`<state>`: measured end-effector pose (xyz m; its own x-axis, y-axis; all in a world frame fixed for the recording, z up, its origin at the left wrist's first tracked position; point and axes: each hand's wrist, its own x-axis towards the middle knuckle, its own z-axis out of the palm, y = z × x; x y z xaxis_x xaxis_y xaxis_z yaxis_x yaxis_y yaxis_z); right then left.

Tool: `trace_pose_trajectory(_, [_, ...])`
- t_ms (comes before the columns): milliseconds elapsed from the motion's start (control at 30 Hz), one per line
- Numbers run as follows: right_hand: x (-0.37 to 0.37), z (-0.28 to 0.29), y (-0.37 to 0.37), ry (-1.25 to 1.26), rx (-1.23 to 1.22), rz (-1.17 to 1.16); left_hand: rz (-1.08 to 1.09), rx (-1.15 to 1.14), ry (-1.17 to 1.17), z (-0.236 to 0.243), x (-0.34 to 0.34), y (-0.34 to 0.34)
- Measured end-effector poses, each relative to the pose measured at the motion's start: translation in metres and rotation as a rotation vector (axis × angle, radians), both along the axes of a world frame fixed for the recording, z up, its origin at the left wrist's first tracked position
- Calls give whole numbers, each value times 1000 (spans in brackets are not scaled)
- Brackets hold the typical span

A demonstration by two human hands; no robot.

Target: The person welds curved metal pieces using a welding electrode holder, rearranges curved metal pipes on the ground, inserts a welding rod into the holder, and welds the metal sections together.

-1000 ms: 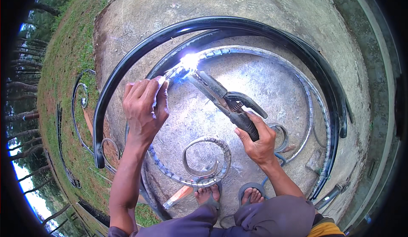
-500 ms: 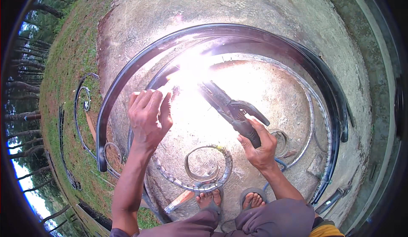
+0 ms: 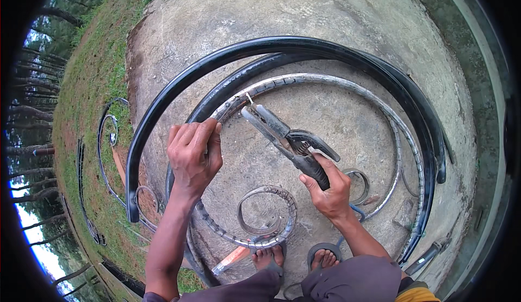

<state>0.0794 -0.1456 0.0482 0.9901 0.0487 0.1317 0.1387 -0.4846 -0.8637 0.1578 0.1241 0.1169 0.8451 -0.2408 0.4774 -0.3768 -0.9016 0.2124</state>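
Observation:
My right hand [image 3: 330, 190] is wrapped round the black handle of a welding electrode holder [image 3: 293, 147]. A short stub of welding rod [image 3: 250, 99] stands in its jaws, its tip by the inner edge of a curved metal scroll [image 3: 304, 79]. The scroll is a grey strip with regular marks along it, lying on the concrete and ending in a small curl [image 3: 287, 196] near my feet. My left hand [image 3: 194, 153] is closed over the scroll's left side, fingers curled down onto it. Its fingertips are partly hidden. No arc glows at the rod.
Thick black curved pipes [image 3: 271, 44] arch round the scroll on the concrete slab [image 3: 244, 9]. Grass [image 3: 95, 107] borders the left, with more scrolls [image 3: 103, 123] on it. A wooden piece [image 3: 233, 257] lies by my feet. A dark tool [image 3: 429, 256] lies at lower right.
The bright welding arc has gone out, and the scroll and pipes show plainly. The electrode holder has shifted slightly left and down. My left hand stays almost in place.

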Motion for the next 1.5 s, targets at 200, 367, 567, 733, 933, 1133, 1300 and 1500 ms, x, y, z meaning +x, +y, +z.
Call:
trace_pose_trajectory(200, [0,0,1,-2,-7,0,-10,-8,-31,-6,1,4])
trace_pose_trajectory(367, [0,-1,0,6,-17,0,-23,-6,-45,-7,1,4])
trace_pose_trajectory(567, [-6,-5,-2,-44,2,4,30,83,10,-4,-8,6])
trace_pose_trajectory(733, [-7,6,-13,1,3,-55,-16,-9,-2,2,4,-5])
trace_pose_trajectory(933, [-10,-4,-16,19,-24,-75,-57,-4,-60,-11,11,-8])
trace_pose_trajectory(1133, [-6,-4,-11,18,-23,-56,-40,4,-27,-11,11,-10])
trace_pose_trajectory(1300, [-3,-5,-7,12,7,-56,-61,14,-62,-8,14,-9])
trace_pose_trajectory(1500, [0,-7,-9,-11,-20,-40,-21,31,1,-6,12,-13])
